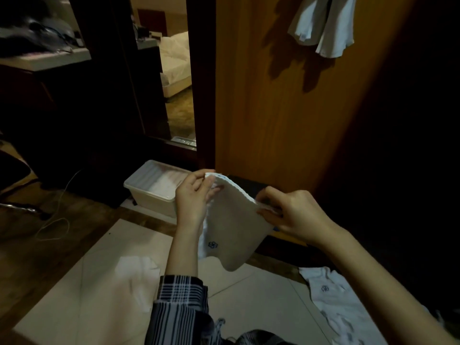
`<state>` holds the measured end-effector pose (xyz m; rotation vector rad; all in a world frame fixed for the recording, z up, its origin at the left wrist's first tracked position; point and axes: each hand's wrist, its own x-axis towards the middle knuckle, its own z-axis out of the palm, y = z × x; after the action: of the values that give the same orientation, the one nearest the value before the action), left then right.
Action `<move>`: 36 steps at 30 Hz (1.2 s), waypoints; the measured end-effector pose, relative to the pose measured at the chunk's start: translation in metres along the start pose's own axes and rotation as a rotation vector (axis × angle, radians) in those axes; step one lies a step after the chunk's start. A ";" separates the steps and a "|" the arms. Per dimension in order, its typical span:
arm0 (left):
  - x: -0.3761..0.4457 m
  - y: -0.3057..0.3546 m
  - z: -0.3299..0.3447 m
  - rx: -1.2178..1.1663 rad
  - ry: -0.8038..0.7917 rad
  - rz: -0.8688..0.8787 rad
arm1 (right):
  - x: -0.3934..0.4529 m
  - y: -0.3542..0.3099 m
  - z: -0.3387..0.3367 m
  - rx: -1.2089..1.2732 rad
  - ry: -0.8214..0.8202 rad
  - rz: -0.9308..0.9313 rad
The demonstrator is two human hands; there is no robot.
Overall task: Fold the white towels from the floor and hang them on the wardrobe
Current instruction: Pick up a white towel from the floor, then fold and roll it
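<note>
A folded white towel (236,227) with a small dark emblem hangs in the air between my two hands, in front of the wooden wardrobe door (286,108). My left hand (195,195) pinches its upper left corner. My right hand (291,212) pinches the upper right edge. More white towels (333,302) lie crumpled on the tiled floor at the lower right. Two white towels (321,23) hang from the top of the wardrobe door, at the upper right.
A white plastic box (151,190) stands on the floor left of the wardrobe. A white cable (56,220) trails over the wooden floor at left. A white patch (135,270) lies on the pale floor tiles (87,295). A dark doorway shows a bed (175,58) beyond.
</note>
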<state>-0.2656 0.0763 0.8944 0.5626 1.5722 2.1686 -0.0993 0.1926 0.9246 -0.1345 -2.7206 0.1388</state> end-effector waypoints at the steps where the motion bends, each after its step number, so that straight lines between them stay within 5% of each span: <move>1: 0.000 -0.001 0.001 0.050 -0.021 0.014 | -0.001 -0.001 0.000 -0.021 -0.060 -0.028; 7: -0.006 -0.001 0.008 0.293 -0.203 0.029 | -0.002 -0.014 -0.002 -0.052 -0.432 -0.153; 15: -0.008 0.007 0.014 0.284 -0.305 0.006 | 0.011 -0.008 -0.007 -0.070 -0.414 -0.259; 25: -0.010 0.024 0.018 -0.053 -0.214 -0.080 | 0.028 0.016 -0.017 0.086 0.155 -0.056; 31: -0.017 0.038 0.021 -0.012 -0.226 -0.033 | 0.047 0.003 -0.031 -0.037 0.253 -0.248; 36: -0.018 0.043 0.026 -0.059 -0.244 -0.064 | 0.052 0.009 -0.032 -0.216 0.284 -0.149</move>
<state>-0.2398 0.0752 0.9413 0.7182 1.3736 2.0070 -0.1329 0.2095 0.9737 -0.0112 -2.4432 -0.2032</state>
